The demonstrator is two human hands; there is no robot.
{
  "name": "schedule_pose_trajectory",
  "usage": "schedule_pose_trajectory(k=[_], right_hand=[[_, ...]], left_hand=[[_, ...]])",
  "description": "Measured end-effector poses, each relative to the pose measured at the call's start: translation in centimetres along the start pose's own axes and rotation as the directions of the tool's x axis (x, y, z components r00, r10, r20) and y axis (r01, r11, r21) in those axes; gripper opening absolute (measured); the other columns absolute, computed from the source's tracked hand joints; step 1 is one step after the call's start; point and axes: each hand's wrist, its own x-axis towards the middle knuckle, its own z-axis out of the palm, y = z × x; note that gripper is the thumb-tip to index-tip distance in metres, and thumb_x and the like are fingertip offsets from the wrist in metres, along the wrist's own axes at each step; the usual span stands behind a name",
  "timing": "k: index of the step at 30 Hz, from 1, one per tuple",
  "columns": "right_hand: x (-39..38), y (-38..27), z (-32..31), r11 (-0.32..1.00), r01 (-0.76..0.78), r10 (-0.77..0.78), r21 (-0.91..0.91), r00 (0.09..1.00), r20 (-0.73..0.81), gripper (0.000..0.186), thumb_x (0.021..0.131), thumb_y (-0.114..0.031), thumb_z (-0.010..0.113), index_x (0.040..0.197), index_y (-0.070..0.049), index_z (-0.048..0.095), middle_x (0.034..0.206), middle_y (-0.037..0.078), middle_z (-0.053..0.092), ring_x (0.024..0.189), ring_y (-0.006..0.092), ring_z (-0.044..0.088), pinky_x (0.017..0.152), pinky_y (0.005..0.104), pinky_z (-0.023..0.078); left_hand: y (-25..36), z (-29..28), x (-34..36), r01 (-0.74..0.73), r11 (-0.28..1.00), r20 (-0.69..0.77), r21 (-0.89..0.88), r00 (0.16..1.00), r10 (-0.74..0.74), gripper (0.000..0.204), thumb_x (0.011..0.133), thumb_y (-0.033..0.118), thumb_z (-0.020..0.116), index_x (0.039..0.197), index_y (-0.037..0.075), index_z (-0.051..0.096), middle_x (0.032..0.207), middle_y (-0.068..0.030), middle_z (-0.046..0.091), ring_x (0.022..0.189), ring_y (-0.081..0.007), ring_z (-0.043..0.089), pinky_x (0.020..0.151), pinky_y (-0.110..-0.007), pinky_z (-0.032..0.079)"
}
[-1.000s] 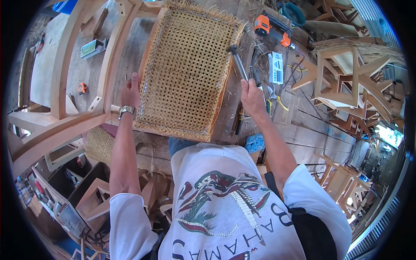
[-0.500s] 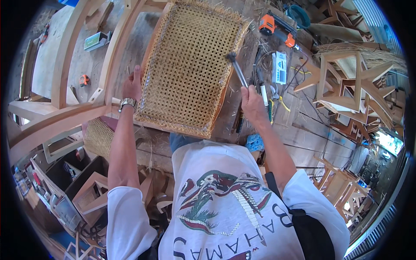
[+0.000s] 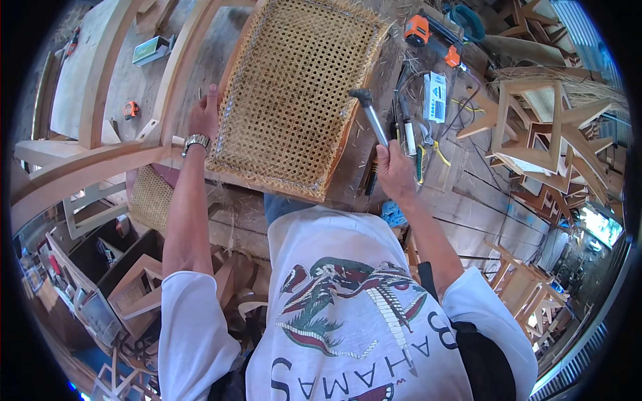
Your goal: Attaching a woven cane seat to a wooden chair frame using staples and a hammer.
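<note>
Straw-coloured weave fills the cane panel (image 3: 301, 93), its strands frayed along the edges. In the head view it lies on the wooden tabletop (image 3: 468, 180) directly before the person, presumably so that both sides are within reach. The left hand (image 3: 204, 119) is at the panel's left edge, thumb upright, probably to steady it; its fingers are partly hidden, so I cannot tell whether they grip. The right hand (image 3: 396, 174) is closed round the handle of a hammer (image 3: 374, 120), leaving much of the shaft free, likely for swing. The hammer's head is over the panel's right edge; whether it touches is unclear. Right of the panel lie an orange nail gun (image 3: 431, 40), a white-and-blue box (image 3: 435, 100) and yellow-handled cutters (image 3: 441, 155), seemingly placed for the right hand's reach. A wooden frame (image 3: 179, 63) stands left of the panel.
</note>
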Motion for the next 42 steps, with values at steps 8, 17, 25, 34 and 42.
schedule_pose_trajectory(k=[8, 17, 25, 34, 42], right_hand=[[-0.8, 0.2, 0.4, 1.000, 0.008, -0.008, 0.020, 1.000, 0.022, 0.029, 0.101, -0.031, 0.048, 0.091, -0.004, 0.043, 0.065, 0.025, 0.056, 0.065, 0.0498, 0.057, 0.053, 0.0568, 0.043], [-0.9, -0.3, 0.3, 0.999, -0.021, 0.017, 0.049, 0.997, 0.080, 0.029, 0.101, -0.031, 0.049, 0.090, -0.004, 0.043, 0.064, 0.026, 0.056, 0.065, 0.0510, 0.056, 0.054, 0.0570, 0.041], [-0.9, 1.1, 1.6, 0.997, -0.068, 0.070, -0.022, 0.991, 0.111, 0.030, 0.101, -0.032, 0.048, 0.092, -0.003, 0.044, 0.067, 0.027, 0.058, 0.068, 0.0504, 0.058, 0.055, 0.0569, 0.043], [-1.9, 2.3, 1.8, 0.990, 0.016, 0.002, -0.142, 0.992, 0.128, 0.030, 0.101, -0.031, 0.049, 0.089, -0.005, 0.044, 0.065, 0.024, 0.057, 0.065, 0.0480, 0.058, 0.054, 0.0554, 0.043], [-1.9, 0.7, 0.7, 0.994, 0.042, -0.031, -0.098, 0.993, 0.112, 0.030, 0.101, -0.031, 0.049, 0.090, -0.004, 0.044, 0.065, 0.025, 0.057, 0.064, 0.0493, 0.057, 0.055, 0.0562, 0.044]], left_hand=[[-0.3, 0.1, 0.3, 0.002, 1.000, 0.002, -0.023, 1.000, -0.002, 0.081, 0.086, 0.078, 0.039, 0.114, 0.009, 0.071, 0.101, -0.0156, 0.072, 0.101, -0.0310, 0.065, 0.091, -0.040, 0.045], [0.1, 0.2, -0.5, -0.072, 0.995, -0.089, -0.063, 0.994, 0.067, 0.073, 0.092, 0.070, 0.042, 0.108, 0.006, 0.073, 0.073, -0.0025, 0.062, 0.071, -0.0147, 0.055, 0.069, -0.032, 0.042], [0.3, 0.3, -0.5, -0.055, 0.997, -0.058, -0.051, 0.997, 0.052, 0.078, 0.087, 0.077, 0.040, 0.101, 0.009, 0.076, 0.084, -0.0102, 0.071, 0.086, -0.0247, 0.067, 0.080, -0.036, 0.047], [0.4, 0.5, -0.7, -0.067, 0.994, -0.060, -0.083, 0.996, 0.062, 0.080, 0.087, 0.077, 0.039, 0.099, 0.007, 0.075, 0.079, -0.0109, 0.070, 0.082, -0.0265, 0.067, 0.079, -0.038, 0.047], [0.3, 0.1, -0.6, -0.074, 0.996, -0.074, -0.043, 0.995, 0.071, 0.079, 0.087, 0.077, 0.039, 0.099, 0.008, 0.075, 0.081, -0.0111, 0.069, 0.084, -0.0251, 0.066, 0.078, -0.039, 0.047]])
